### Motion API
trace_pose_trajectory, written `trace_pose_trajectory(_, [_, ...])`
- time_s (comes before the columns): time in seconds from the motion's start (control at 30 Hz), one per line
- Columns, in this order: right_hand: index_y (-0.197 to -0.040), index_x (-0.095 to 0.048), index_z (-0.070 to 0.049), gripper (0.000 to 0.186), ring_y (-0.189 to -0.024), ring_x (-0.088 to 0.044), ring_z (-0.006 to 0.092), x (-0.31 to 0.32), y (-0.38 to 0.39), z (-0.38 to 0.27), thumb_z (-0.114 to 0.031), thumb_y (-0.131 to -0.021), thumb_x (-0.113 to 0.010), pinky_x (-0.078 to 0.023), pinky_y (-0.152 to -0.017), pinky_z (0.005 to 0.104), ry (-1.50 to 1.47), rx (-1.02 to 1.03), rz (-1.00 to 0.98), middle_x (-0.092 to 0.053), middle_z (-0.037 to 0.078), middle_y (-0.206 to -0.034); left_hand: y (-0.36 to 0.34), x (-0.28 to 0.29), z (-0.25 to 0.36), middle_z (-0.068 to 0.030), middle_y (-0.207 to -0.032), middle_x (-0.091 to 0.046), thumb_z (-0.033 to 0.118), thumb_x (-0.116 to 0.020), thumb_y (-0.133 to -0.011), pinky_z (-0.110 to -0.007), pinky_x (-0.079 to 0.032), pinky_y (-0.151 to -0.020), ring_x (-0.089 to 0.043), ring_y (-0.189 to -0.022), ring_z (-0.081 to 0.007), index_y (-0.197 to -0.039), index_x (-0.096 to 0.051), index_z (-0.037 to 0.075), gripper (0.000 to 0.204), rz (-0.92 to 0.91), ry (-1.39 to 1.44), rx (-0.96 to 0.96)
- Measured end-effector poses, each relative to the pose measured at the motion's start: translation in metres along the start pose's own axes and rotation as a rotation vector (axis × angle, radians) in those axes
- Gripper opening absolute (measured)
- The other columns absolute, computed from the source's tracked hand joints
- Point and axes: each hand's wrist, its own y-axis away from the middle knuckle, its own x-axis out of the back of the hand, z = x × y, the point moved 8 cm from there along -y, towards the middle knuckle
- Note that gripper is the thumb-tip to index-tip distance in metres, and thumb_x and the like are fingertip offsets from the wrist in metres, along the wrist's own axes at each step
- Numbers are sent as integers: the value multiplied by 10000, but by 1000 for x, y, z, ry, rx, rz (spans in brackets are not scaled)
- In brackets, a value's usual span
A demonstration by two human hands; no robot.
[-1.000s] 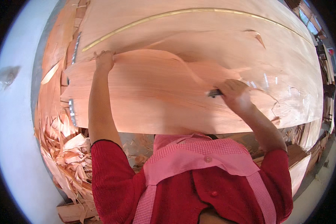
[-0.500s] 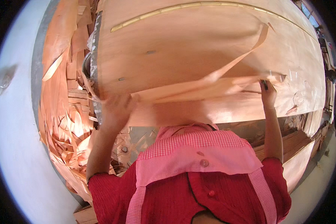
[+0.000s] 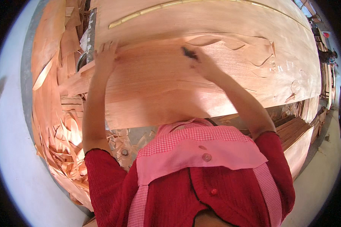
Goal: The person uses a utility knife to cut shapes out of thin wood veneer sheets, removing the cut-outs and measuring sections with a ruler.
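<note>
Our left hand (image 3: 105,56) presses flat, open, on the veneer sheet (image 3: 159,87) atop the stack; our right hand (image 3: 201,62) grips a dark tool (image 3: 188,53). Thin, light, brittle, we judge: best taken by its edges
</note>
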Motion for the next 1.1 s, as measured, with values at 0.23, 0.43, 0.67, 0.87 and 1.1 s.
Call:
trace_pose_trajectory(0.23, [-1016,-517,-26,187,-604,-568,196,-69,-10,35,-79,-838,-496,-478,-558,335,-75,-442,-375,-581,102,-723,14,-34,52,-92,-1270,-478,107,-507,-832,-404,-295,-1012,-407,-1186,-300,-1193,-522,123,361,238,600,260])
trace_pose_trajectory(0.43, [-1121,-514,-94,271,-871,-573,288,-101,-60,-42,-135,-860,-452,-463,-718,406,447,3,-389,-602,139,-965,21,-58,48,-13,-1336,-411,139,-378,-892,-391,-301,-998,-324,-1261,-228,-1239,-470,108,360,280,548,443])
trace_pose_trajectory(0.67, [-1177,-492,-173,311,-936,-579,299,-117,-60,12,-163,-885,-387,-477,-770,387,358,167,-359,-577,112,-1088,14,-61,68,-63,-1389,-339,213,-443,-875,-421,-239,-1038,-292,-1278,-252,-1220,-497,110,364,192,333,434])
trace_pose_trajectory(0.87, [-1149,-545,-217,310,-956,-580,262,-38,-77,44,-161,-867,-430,-473,-790,346,623,408,-561,-567,58,-1158,11,-33,93,-125,-1403,-292,429,-616,-753,-443,-178,-1058,-263,-1296,-284,-1249,-471,137,594,190,332,642])
trace_pose_trajectory(1.1, [-1099,-590,-203,290,-932,-573,255,-100,-117,39,-175,-826,-497,-458,-778,352,488,439,-641,-605,54,-1071,17,-32,91,-177,-1434,-175,415,-716,-666,-424,-107,-1085,-255,-1301,-280,-1368,-136,-9,1005,283,577,694])
